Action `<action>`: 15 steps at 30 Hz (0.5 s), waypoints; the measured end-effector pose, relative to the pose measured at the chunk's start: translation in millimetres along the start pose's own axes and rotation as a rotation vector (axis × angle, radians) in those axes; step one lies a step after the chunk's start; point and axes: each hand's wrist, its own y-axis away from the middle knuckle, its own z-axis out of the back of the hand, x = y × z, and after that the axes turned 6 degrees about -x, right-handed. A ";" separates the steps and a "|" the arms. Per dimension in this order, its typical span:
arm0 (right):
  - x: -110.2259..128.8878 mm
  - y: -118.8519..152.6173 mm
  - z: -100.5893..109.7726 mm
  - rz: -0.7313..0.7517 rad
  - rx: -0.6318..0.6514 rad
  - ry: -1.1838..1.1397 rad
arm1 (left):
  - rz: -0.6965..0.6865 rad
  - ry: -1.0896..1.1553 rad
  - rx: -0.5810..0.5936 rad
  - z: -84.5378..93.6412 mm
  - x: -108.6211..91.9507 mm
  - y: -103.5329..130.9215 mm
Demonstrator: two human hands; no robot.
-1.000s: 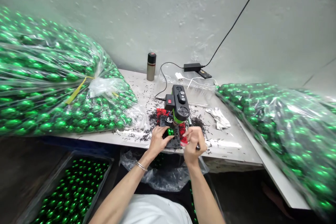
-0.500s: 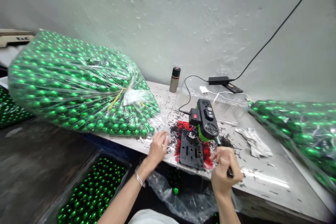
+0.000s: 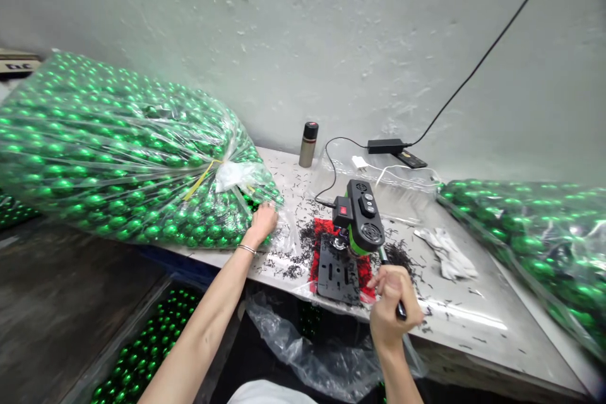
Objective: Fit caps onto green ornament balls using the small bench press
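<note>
A big clear plastic bag of shiny green balls [image 3: 118,164] lies on the left of the table. My left hand [image 3: 264,221] is at the bag's right end, by its opening, with the fingers curled against the plastic and balls; what they hold, if anything, is hidden. My right hand [image 3: 394,304] is wrapped round the black handle [image 3: 401,311] of a small black and green machine [image 3: 364,218]. Under the machine's head is a slotted black base plate [image 3: 337,270] on a red mat [image 3: 366,273]. Small black pieces [image 3: 398,257] are scattered around it.
White gloves [image 3: 447,254] and another bag of green balls [image 3: 534,233] are on the right. A bottle [image 3: 308,145], a clear plastic tray [image 3: 402,201] and a power adapter [image 3: 385,146] stand behind. Below the table is a bin of green balls [image 3: 146,341].
My left hand has moved left and up from beside the red mat to the bag's opening. My right hand stays on the handle. The view has shifted slightly.
</note>
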 end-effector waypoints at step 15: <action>-0.1 0.0 2.3 -0.024 0.034 0.005 | 0.589 1.431 0.463 -20.1 -45.9 113.3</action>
